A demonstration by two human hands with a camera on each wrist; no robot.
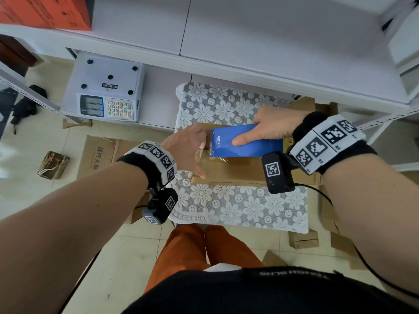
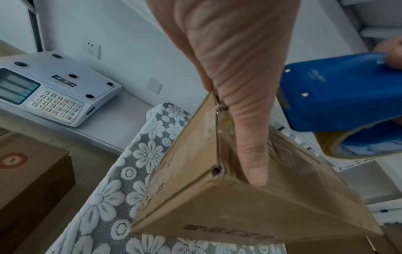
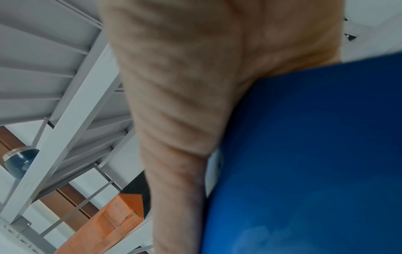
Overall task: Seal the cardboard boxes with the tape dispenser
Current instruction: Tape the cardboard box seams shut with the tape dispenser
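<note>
A flat brown cardboard box [image 1: 238, 171] lies on a lace-covered table [image 1: 226, 207]. My right hand [image 1: 272, 125] grips a blue tape dispenser [image 1: 256, 145] over the box top, thumb laid flat on its side plate and toothed edge pointing left. The brown tape roll [image 2: 330, 146] shows under the dispenser [image 2: 337, 99]. My left hand [image 1: 188, 148] rests on the box's left end. Its thumb [image 2: 250, 137] lies straight along the top by the edge seam of the box [image 2: 239, 206]; its fingers are hidden. A clear strip of tape [image 1: 200, 151] hangs there. The right wrist view shows only the dispenser [image 3: 315, 154] and hand [image 3: 185, 86].
A white weighing scale [image 1: 106, 91] sits on the low shelf to the left. A white shelf board [image 1: 249, 41] overhangs the table's far side, with an orange box [image 1: 45, 12] on it. Flattened cardboard [image 1: 99, 152] and small boxes [image 1: 303, 240] lie on the tiled floor.
</note>
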